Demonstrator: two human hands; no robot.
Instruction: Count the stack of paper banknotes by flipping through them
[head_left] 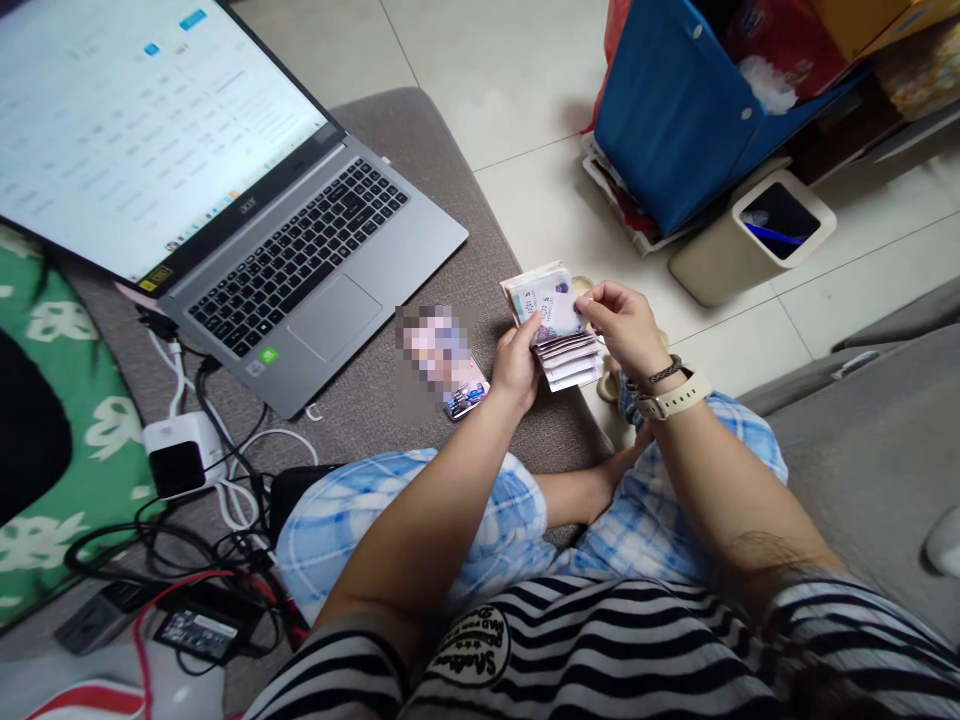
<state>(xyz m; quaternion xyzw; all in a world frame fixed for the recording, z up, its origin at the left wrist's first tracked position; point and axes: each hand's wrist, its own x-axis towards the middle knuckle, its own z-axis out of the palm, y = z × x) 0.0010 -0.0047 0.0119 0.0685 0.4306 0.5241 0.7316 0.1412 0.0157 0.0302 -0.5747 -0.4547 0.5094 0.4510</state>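
Both hands are working a stack of banknotes (559,325) out over the cushion's front edge: the left hand (517,365) is curling closed under the stack, the right hand (622,325) is pinching the top note. A blurred card (442,360) is lying just beside them on the grey cushion (420,130), the open laptop (292,240) is sitting further left, and a small bin (750,240) is standing on the pale tiled floor (510,70) beyond.

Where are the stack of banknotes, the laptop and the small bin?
stack of banknotes (553,318), head view, on the top note's face.
laptop (300,250), head view, on the keyboard.
small bin (712,265), head view, on its front wall.
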